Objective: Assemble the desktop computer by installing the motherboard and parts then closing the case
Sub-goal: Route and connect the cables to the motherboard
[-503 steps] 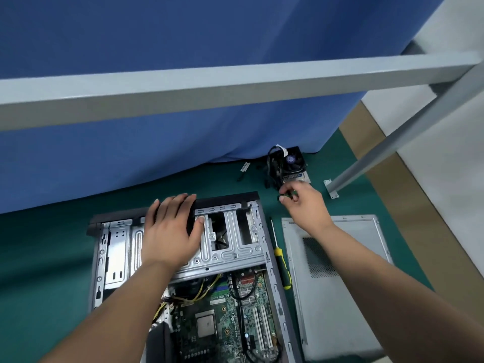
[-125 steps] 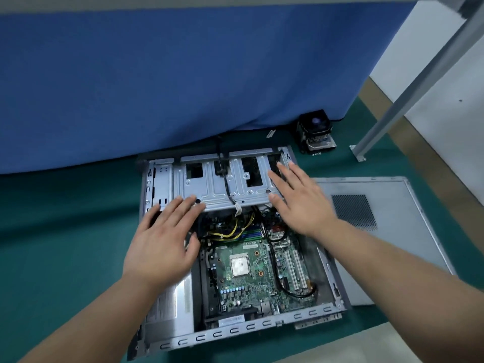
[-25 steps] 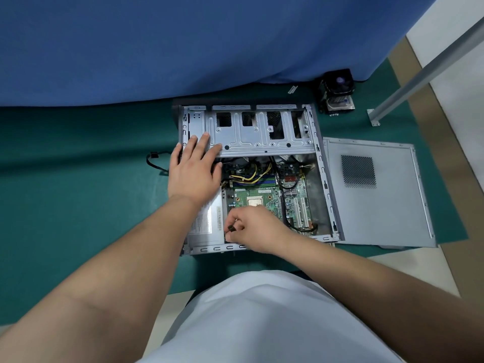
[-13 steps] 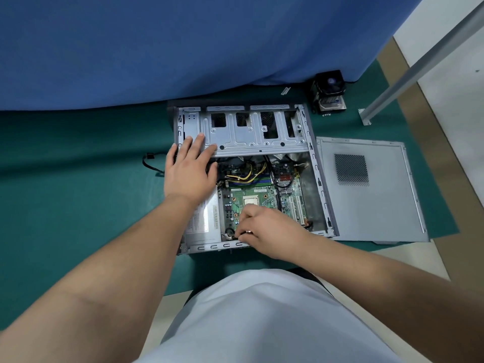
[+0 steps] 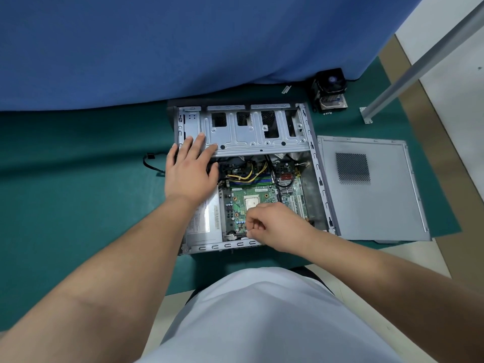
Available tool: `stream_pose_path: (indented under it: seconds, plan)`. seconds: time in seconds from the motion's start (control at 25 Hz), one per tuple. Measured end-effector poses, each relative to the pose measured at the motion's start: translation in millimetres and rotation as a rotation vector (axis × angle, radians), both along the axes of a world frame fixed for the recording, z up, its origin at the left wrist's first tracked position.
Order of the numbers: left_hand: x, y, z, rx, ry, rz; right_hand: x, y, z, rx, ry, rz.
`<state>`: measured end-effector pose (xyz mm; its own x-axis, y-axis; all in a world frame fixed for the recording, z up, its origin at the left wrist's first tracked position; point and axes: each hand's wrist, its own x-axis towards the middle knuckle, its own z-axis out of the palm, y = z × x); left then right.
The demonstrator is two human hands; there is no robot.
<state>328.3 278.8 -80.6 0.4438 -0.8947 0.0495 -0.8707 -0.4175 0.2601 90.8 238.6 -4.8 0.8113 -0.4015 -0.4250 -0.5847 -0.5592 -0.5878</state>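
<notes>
Left hand [image 5: 190, 174] lies flat, bracing the case [image 5: 318, 179]. Right hand [image 5: 272, 224] pinches something small (unclear what) over the motherboard [image 5: 264, 191]; seat it gently, squarely.

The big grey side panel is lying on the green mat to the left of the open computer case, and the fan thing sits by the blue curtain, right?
Not quite. The head view shows the side panel lying to the right of the open computer case, not the left. The rest holds: it lies on the green mat, and the cooler fan sits by the blue curtain.
</notes>
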Motion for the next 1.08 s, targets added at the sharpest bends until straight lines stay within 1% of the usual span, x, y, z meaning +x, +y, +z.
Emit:
stream_pose_path:
  seconds: [0.2, 0.44, 0.68, 0.92, 1.08]
  plan:
    - [0, 0, 0, -0.002, 0.000, 0.000, -5, -7, -2, -0.007, 0.037, 0.019]
    - [-1, 0, -1, 0.003, -0.007, 0.001, -2, 0, -6, 0.015, -0.003, 0.003]
    - [0, 0, 0, 0.004, -0.001, 0.000, -9, -4, -6, 0.081, -0.026, -0.021]
    - [-1, 0, -1, 0.011, -0.004, 0.002, -2, -5, -8, 0.095, -0.073, 0.012]
    - [-1, 0, -1, 0.007, -0.004, 0.003, 7, -1, -15, 0.080, -0.065, 0.041]
